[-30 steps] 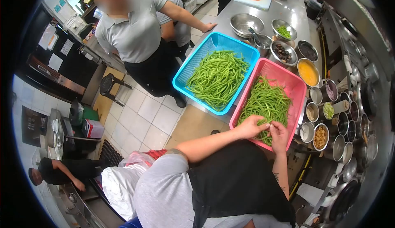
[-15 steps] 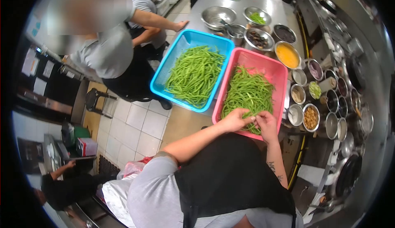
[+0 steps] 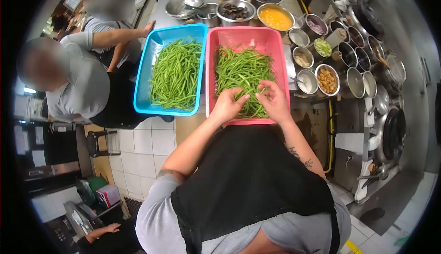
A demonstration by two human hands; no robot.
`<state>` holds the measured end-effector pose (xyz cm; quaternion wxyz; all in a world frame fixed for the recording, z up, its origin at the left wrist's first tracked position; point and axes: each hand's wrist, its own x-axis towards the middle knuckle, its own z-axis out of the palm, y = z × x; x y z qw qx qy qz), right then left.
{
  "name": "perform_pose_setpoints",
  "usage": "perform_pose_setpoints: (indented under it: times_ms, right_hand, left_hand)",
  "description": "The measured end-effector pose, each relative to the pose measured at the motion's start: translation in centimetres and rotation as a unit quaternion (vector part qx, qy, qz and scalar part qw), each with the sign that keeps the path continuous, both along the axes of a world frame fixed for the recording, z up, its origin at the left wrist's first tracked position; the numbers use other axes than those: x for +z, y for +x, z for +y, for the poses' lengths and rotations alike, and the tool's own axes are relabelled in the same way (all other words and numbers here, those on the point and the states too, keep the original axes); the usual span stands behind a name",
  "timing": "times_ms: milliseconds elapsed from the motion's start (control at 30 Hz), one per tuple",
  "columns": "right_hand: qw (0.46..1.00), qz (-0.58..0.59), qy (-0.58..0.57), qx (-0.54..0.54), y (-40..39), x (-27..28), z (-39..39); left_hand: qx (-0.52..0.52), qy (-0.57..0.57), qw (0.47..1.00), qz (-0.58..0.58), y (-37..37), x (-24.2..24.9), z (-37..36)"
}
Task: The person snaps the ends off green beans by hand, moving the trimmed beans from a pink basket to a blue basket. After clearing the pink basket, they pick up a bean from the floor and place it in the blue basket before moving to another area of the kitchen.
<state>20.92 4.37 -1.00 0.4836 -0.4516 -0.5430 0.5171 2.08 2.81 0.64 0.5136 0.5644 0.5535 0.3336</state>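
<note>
Head view: my left hand point(image 3: 228, 105) and right hand point(image 3: 274, 100) each pinch green beans point(image 3: 243, 72) in the pink basket point(image 3: 243, 36) (blue basket point(image 3: 158, 40) beside my left).

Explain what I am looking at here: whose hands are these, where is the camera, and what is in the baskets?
There is no machine. A camera worn on a person's head looks down at their two bare hands, so the picture curves at its edges. The left hand and right hand are in a pink plastic basket of green beans, pinching beans between them. Beside it, on the left, stands a blue plastic basket, also with beans. Round metal bowls of ingredients sit to the right on the steel counter. Other people in grey shirts stand at the left.
</note>
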Motion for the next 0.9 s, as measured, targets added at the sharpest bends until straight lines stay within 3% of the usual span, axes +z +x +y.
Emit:
perform_pose_setpoints:
  times_ms: [67,200,333,367,433,567,633,700,733,800,867,900]
  right_hand:
    - [0.999,-0.025,0.020,0.029,0.4,-0.3,0.4]
    - [0.998,-0.036,0.023,0.045,0.6,-0.9,0.0]
    - [0.994,-0.068,0.073,0.045,0.6,-1.0,0.0]
    - [0.992,-0.076,0.087,0.051,0.6,-1.0,0.0]
    - [0.996,-0.004,0.040,0.078,0.4,-1.7,0.2]
    - [0.963,0.150,-0.120,0.189,1.3,-1.1,0.0]
    - [0.942,0.185,-0.165,0.227,1.5,-0.5,-0.1]
    - [0.943,0.189,-0.155,0.227,1.4,-0.5,-0.7]
    - [0.959,0.121,-0.153,0.206,1.4,-1.1,-0.3]
    - [0.976,-0.016,-0.150,0.156,1.9,-2.9,0.5]
    - [0.979,-0.176,-0.048,0.087,1.8,-2.1,0.4]
    - [0.966,-0.254,0.004,0.053,1.7,-1.8,0.6]
  left_hand:
    - [-0.009,-0.006,0.999,0.047,0.2,0.0,-0.2]
    - [-0.008,-0.016,1.000,0.023,0.7,-0.2,-0.5]
    - [-0.024,0.001,0.994,0.105,0.2,-0.9,-0.8]
    - [-0.021,0.002,0.997,0.071,0.3,-0.9,-0.8]
    - [-0.015,-0.002,1.000,0.001,0.6,-0.7,-1.1]
    - [-0.064,-0.040,0.997,0.011,-0.1,0.9,-1.2]
    - [-0.024,0.105,0.993,0.038,-1.7,0.7,-0.1]
    - [0.090,0.074,0.989,0.089,-4.9,1.7,1.4]
    - [0.142,0.123,0.973,0.133,-7.3,1.2,2.5]
    - [0.215,0.098,0.962,0.133,-11.4,2.3,4.3]
    - [0.202,0.162,0.946,0.197,-14.8,2.9,5.6]
    - [0.196,0.056,0.940,0.275,-15.4,4.5,5.8]
